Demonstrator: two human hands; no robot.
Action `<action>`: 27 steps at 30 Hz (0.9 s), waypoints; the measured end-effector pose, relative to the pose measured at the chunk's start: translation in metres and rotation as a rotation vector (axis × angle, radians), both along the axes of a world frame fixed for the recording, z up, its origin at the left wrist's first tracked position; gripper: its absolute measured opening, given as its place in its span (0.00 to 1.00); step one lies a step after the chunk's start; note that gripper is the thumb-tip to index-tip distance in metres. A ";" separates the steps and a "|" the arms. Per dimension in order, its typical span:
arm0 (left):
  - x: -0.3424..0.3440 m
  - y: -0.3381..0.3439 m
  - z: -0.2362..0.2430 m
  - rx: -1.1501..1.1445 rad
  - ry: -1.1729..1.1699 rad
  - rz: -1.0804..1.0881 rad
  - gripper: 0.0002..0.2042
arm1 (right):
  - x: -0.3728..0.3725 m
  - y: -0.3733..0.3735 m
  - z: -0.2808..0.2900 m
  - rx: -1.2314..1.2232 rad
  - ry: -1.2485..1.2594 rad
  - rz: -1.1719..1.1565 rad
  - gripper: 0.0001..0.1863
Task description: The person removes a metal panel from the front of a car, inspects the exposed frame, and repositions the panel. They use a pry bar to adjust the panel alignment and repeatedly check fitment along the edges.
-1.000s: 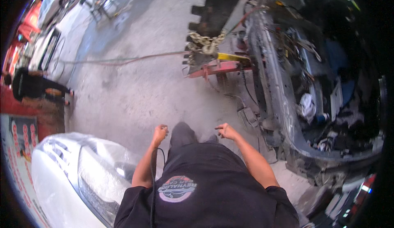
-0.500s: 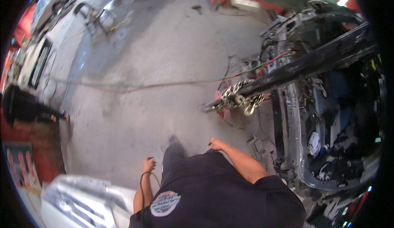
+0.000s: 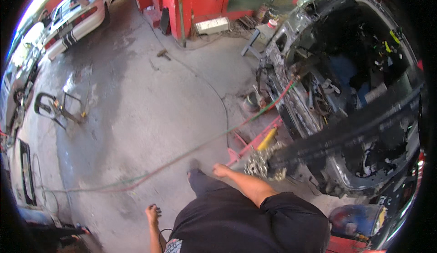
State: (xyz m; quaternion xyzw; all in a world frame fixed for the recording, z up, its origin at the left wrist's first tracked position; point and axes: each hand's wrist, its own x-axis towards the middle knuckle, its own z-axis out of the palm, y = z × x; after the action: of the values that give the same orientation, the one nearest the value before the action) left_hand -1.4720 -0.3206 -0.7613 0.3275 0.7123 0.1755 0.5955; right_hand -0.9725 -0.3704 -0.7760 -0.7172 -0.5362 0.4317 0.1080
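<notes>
My left hand (image 3: 153,213) hangs low at my side, its fingers curled and their tips dark. Whatever lies inside them, if anything, is too small to tell. A thin black cord (image 3: 165,230) loops beside that forearm. In front of my body, my right hand (image 3: 221,170) is closed, with its palm side hidden. Close to its right, a metal chain (image 3: 260,163) wraps the end of a thick black beam (image 3: 346,132). The pink-red metal frame (image 3: 248,150) with a yellow part stands just beyond that hand.
A stripped car body (image 3: 291,89) fills the right side. Red and green hoses (image 3: 182,158) stretch across my path. A hammer (image 3: 163,54) lies on the floor ahead, and a black stand (image 3: 57,107) is at left. A white car (image 3: 79,18) stands far left; a blue drum (image 3: 356,219) lower right.
My view has swung to the right and forward, bringing in the white car and the red wall. The chained beam now lies closer to my right arm. Both hands stay curled.
</notes>
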 end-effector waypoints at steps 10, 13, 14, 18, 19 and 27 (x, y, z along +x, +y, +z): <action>0.104 0.198 0.018 -0.068 0.078 -0.192 0.14 | 0.142 0.225 0.049 0.166 -0.113 -0.128 0.20; 0.141 0.277 0.000 -0.085 0.114 -0.357 0.12 | 0.163 0.269 0.053 0.319 -0.026 -0.254 0.20; 0.155 0.309 -0.006 -0.080 0.127 -0.422 0.12 | 0.164 0.281 0.060 0.312 0.009 -0.296 0.21; 0.220 0.445 -0.032 0.031 0.128 -0.781 0.09 | 0.189 0.298 0.041 0.192 0.056 -0.483 0.23; 0.243 0.480 -0.037 0.054 0.113 -0.849 0.09 | 0.198 0.286 0.014 0.219 -0.043 -0.537 0.23; 0.437 0.806 -0.053 0.080 0.028 -0.798 0.09 | 0.262 0.303 0.051 0.022 -0.178 -0.998 0.21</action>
State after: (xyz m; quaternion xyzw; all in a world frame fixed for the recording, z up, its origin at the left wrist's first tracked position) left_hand -1.0350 0.4857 -0.8144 0.6036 0.5300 -0.0466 0.5938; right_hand -0.7107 -0.0676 -0.7253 -0.9189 -0.1398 0.2591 0.2625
